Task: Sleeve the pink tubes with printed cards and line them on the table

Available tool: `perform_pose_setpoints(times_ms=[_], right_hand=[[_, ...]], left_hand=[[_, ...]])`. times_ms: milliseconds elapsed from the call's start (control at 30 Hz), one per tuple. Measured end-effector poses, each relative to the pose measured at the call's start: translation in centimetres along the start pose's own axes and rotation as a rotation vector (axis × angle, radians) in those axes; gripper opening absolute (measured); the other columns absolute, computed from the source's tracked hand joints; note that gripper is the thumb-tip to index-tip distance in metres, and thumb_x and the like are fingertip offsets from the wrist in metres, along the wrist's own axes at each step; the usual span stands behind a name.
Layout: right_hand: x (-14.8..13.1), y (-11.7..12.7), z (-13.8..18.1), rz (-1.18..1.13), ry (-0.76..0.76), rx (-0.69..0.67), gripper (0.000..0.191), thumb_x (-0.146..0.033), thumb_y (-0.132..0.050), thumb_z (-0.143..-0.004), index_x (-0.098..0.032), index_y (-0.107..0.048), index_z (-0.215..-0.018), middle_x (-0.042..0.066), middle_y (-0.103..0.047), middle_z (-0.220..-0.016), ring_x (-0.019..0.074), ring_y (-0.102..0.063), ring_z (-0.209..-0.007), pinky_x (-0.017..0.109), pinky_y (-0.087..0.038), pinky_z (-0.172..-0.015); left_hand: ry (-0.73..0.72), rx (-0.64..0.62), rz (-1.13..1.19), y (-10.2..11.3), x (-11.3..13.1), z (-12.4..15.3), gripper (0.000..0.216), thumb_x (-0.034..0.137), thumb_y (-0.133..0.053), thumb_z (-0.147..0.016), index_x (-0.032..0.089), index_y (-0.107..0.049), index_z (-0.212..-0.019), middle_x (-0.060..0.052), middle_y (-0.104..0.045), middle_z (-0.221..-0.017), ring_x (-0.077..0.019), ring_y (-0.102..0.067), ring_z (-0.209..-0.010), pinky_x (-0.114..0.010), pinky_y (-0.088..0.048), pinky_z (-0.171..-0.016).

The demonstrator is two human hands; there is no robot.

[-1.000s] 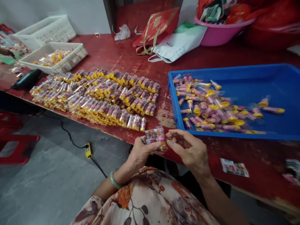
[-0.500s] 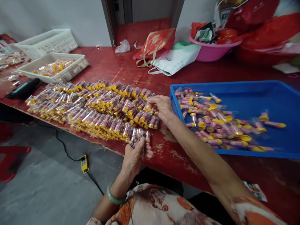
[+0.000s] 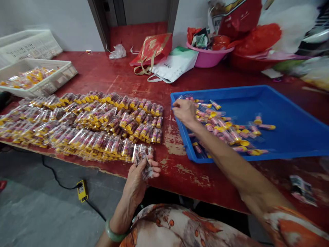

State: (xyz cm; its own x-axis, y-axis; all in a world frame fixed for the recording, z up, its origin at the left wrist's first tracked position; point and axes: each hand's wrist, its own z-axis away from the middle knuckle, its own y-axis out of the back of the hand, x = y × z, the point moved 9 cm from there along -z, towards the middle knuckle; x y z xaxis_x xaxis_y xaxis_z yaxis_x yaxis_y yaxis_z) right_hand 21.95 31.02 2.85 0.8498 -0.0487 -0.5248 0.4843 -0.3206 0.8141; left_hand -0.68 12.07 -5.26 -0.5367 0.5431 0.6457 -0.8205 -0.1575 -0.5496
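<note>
My left hand (image 3: pixel 137 180) is at the near edge of the table, its fingers closed around a small stack of clear printed plastic sleeves (image 3: pixel 144 166). Just beyond it are stacked rows of small clear-wrapped tubes with yellow caps (image 3: pixel 102 140). My right hand (image 3: pixel 186 112) hovers over the left rim of a blue tray (image 3: pixel 290 116). Its fingers are bent together, and whether anything is between them is hidden. Loose pink tubes with yellow caps (image 3: pixel 227 132) lie jumbled in the tray, partly behind my right forearm.
A white crate (image 3: pixel 64 73) of yellow and orange pieces stands at the left. Toward the back lie a red bag (image 3: pixel 155 48), a white bag (image 3: pixel 177 67) and a pink basin (image 3: pixel 212 61). A yellow power socket (image 3: pixel 82 190) with a black cord is on the floor.
My right hand has gone from the right end of the tube rows to the tray's left rim. The left hand keeps the sleeves. The view has turned right.
</note>
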Motion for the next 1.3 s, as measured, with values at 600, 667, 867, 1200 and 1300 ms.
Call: perform_pose_setpoints(times_ms=[600, 667, 867, 1200, 1300], right_hand=[[1.4, 5.0, 18.0, -0.766, -0.123, -0.304, 0.021, -0.038, -0.068, -0.073, -0.02, -0.066, -0.062, -0.002, -0.06, -0.053, 0.0144, -0.055, -0.048, 0.027, -0.042, -0.046], [1.5, 2.5, 20.8, -0.883, -0.301, -0.417, 0.021, -0.04, -0.073, -0.067, -0.02, -0.068, -0.066, -0.002, -0.061, -0.054, 0.0134, -0.055, -0.047, 0.026, -0.043, -0.045], [2.8, 0.8, 22.6, -1.0, -0.523, -0.502, 0.019, -0.031, -0.07, -0.059, -0.015, -0.061, -0.051, -0.004, -0.051, -0.043, 0.0071, -0.041, -0.038, 0.021, -0.03, -0.04], [2.3, 2.2, 20.8, -0.858, -0.363, -0.581, 0.019, -0.029, -0.066, -0.056, -0.014, -0.058, -0.048, -0.005, -0.042, -0.044, 0.0065, -0.033, -0.048, 0.023, -0.023, -0.048], [3.2, 4.2, 21.1, -0.745, -0.312, -0.502, 0.022, -0.037, -0.067, -0.068, -0.015, -0.067, -0.064, -0.003, -0.051, -0.052, 0.008, -0.039, -0.049, 0.023, -0.028, -0.048]], left_hand=[[-0.002, -0.117, -0.128, -4.8, -4.2, 0.7, 0.03, 0.03, -0.083, -0.064, 0.01, -0.07, -0.082, -0.009, -0.074, -0.078, -0.0186, -0.071, -0.066, -0.027, -0.057, -0.064], [0.006, -0.174, -0.186, -5.6, -5.0, 1.0, 0.032, 0.031, -0.082, -0.065, 0.01, -0.07, -0.086, -0.009, -0.074, -0.077, -0.0187, -0.07, -0.065, -0.028, -0.057, -0.064], [0.086, -0.3, -0.34, -6.7, -6.8, 2.0, 0.033, 0.032, -0.081, -0.066, 0.011, -0.071, -0.09, -0.008, -0.073, -0.073, -0.0193, -0.07, -0.062, -0.028, -0.057, -0.06], [0.117, -0.219, -0.344, -5.8, -6.5, 1.0, 0.034, 0.031, -0.084, -0.062, 0.01, -0.073, -0.086, -0.006, -0.072, -0.074, -0.0132, -0.064, -0.055, -0.021, -0.053, -0.048], [0.104, -0.168, -0.304, -5.4, -6.6, 0.7, 0.034, 0.026, -0.085, -0.059, 0.01, -0.073, -0.087, -0.006, -0.072, -0.079, -0.0134, -0.065, -0.06, -0.022, -0.055, -0.051]])
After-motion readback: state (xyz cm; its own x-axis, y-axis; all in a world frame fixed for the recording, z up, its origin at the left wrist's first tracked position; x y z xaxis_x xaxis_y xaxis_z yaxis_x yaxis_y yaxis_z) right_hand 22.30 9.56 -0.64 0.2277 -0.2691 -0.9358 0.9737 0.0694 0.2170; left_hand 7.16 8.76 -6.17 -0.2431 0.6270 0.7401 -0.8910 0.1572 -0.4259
